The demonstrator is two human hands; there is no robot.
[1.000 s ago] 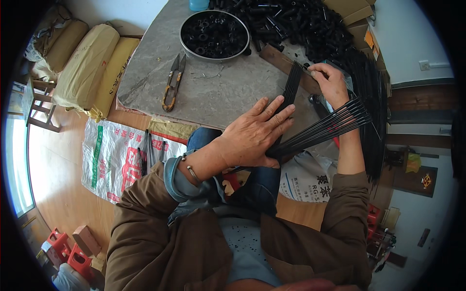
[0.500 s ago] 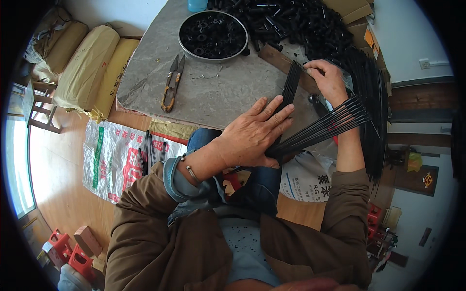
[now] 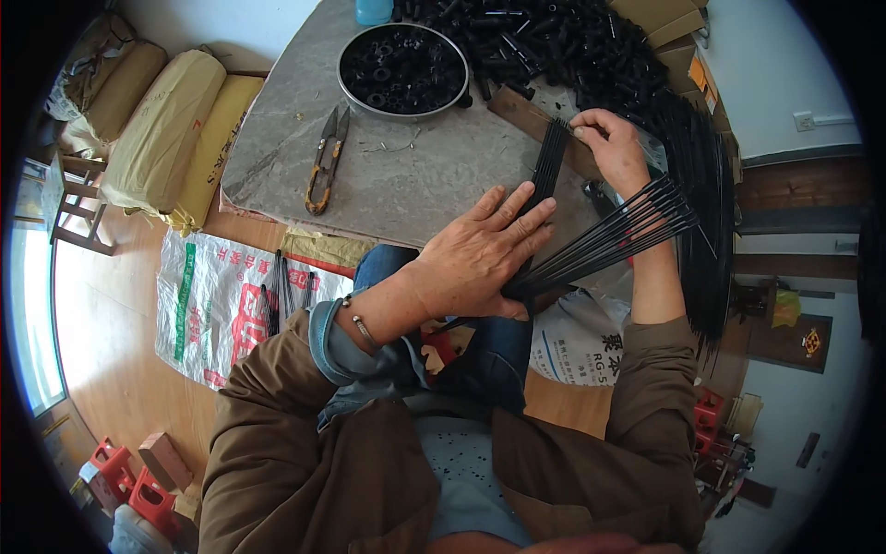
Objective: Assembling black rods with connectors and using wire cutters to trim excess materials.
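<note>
A bundle of thin black rods [image 3: 604, 238] lies under my left hand [image 3: 480, 245] at the table's near edge. One set fans out to the right across my right forearm; the other set runs up side by side onto the table. My left hand holds the bundle, its fingers stretched over the rods and its thumb below. Beside the upper rod tips, my right hand [image 3: 611, 148] has thumb and forefinger pinched together. What is in the pinch is too small to make out. A brown flat bar [image 3: 519, 113] lies beneath the rod tips.
On the grey table [image 3: 277, 157] are orange-and-black handled snips [image 3: 323, 171] and a round pan [image 3: 343, 88] of small black rings. Black tubular parts [image 3: 591, 51] are heaped at the back. More long black rods [image 3: 706, 222] hang at the right edge. Printed sacks [image 3: 217, 295] lie on the floor.
My right hand has shifted slightly left and up beside the rod tips, fingers still pinched. The right-hand fan of rods has moved a little left. My left hand stays nearly in place.
</note>
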